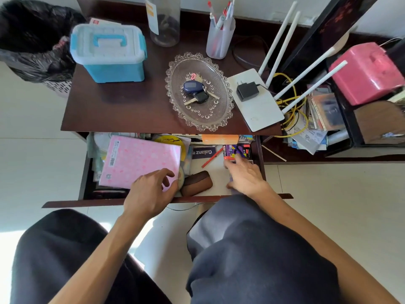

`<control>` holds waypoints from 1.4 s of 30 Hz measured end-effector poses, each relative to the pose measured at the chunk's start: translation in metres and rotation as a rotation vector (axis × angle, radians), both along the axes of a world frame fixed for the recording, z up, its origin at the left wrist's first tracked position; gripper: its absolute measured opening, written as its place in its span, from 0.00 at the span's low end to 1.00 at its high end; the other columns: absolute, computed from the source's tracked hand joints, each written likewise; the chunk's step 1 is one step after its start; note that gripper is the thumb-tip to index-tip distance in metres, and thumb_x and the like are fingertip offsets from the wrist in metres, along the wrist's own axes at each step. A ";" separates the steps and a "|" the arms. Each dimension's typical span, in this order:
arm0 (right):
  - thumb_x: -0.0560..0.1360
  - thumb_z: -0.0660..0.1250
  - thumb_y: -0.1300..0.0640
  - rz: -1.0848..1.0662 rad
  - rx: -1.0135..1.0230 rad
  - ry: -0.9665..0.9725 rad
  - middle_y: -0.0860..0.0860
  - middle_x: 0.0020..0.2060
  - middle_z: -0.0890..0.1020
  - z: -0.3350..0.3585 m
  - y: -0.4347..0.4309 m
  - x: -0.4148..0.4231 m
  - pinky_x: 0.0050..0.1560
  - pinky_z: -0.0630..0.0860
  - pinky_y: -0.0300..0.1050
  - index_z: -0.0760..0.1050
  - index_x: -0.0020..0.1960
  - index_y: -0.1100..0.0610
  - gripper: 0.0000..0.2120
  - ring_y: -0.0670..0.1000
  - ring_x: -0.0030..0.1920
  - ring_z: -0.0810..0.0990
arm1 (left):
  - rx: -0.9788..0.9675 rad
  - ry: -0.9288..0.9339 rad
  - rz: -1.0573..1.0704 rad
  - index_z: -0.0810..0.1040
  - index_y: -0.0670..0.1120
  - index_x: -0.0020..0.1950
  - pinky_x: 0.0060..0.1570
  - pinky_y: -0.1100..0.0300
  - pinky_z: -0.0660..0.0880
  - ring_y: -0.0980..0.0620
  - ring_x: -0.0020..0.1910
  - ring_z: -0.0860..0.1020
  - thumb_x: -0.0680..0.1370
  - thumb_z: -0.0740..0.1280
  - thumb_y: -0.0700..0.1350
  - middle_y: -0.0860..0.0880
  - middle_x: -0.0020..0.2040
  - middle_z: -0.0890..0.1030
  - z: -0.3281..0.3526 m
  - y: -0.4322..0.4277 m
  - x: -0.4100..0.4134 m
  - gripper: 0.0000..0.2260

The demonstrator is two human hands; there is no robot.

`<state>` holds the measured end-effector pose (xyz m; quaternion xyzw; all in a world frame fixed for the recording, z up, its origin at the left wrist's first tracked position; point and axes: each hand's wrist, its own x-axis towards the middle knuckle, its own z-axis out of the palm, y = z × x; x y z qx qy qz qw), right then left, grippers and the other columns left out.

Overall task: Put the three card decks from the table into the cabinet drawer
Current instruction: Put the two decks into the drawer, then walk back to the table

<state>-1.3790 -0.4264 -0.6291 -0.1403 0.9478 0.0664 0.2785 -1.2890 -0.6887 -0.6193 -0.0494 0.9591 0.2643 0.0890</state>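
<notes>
Knees (252,249), hands (151,191), cluttered drawer (221,172)

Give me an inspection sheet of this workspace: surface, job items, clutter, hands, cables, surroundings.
Surface: dark wooden table, no card decks on it; drawer open.
Job's things: card deck in drawer's right rear.
Clutter: blue storage box, glass dish with keys, pen cup, router; pink notebook, brown pouch in drawer.
Hands: left hand on notebook; right hand at deck.
Cables: yellow cables behind router.
Surroundings: bin bag, pink box.
</notes>
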 end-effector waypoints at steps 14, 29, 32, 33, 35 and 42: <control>0.75 0.71 0.57 0.289 0.168 0.004 0.56 0.73 0.71 0.011 -0.010 -0.003 0.67 0.67 0.57 0.81 0.63 0.59 0.18 0.58 0.72 0.67 | -0.007 -0.004 0.032 0.78 0.56 0.56 0.40 0.55 0.81 0.53 0.39 0.81 0.75 0.60 0.62 0.58 0.43 0.83 0.001 0.000 0.002 0.15; 0.78 0.69 0.53 -0.061 -0.230 0.145 0.46 0.59 0.81 -0.038 0.006 -0.008 0.46 0.75 0.46 0.84 0.52 0.51 0.06 0.53 0.53 0.81 | -0.058 -0.031 0.150 0.75 0.56 0.42 0.29 0.60 0.70 0.51 0.28 0.77 0.74 0.59 0.64 0.55 0.28 0.81 -0.006 0.006 -0.001 0.14; 0.78 0.71 0.51 -0.340 -0.599 0.131 0.39 0.43 0.83 -0.038 0.010 -0.011 0.40 0.74 0.36 0.83 0.49 0.47 0.02 0.41 0.43 0.81 | -0.094 -0.032 0.149 0.77 0.56 0.43 0.28 0.61 0.68 0.50 0.27 0.78 0.74 0.58 0.64 0.56 0.28 0.81 -0.006 0.005 -0.002 0.15; 0.78 0.71 0.53 -0.433 -0.708 0.076 0.39 0.42 0.83 -0.033 0.012 -0.012 0.43 0.75 0.35 0.84 0.50 0.49 0.03 0.41 0.43 0.82 | -0.094 -0.058 0.141 0.77 0.55 0.43 0.29 0.60 0.70 0.49 0.28 0.79 0.74 0.58 0.64 0.55 0.29 0.82 -0.003 0.005 -0.003 0.16; 0.78 0.71 0.54 -0.582 -0.792 -0.061 0.43 0.44 0.84 -0.010 0.017 -0.012 0.49 0.78 0.39 0.84 0.52 0.54 0.06 0.43 0.46 0.83 | -0.070 -0.150 0.107 0.77 0.52 0.41 0.32 0.58 0.72 0.46 0.31 0.81 0.75 0.60 0.62 0.53 0.31 0.83 0.010 0.005 -0.006 0.15; 0.78 0.68 0.51 -0.632 -0.561 -0.370 0.51 0.48 0.86 0.137 0.018 0.022 0.46 0.79 0.45 0.84 0.51 0.53 0.08 0.53 0.50 0.84 | 0.155 -0.387 0.334 0.85 0.43 0.47 0.47 0.51 0.78 0.40 0.46 0.82 0.76 0.67 0.47 0.43 0.46 0.86 0.128 -0.015 0.024 0.10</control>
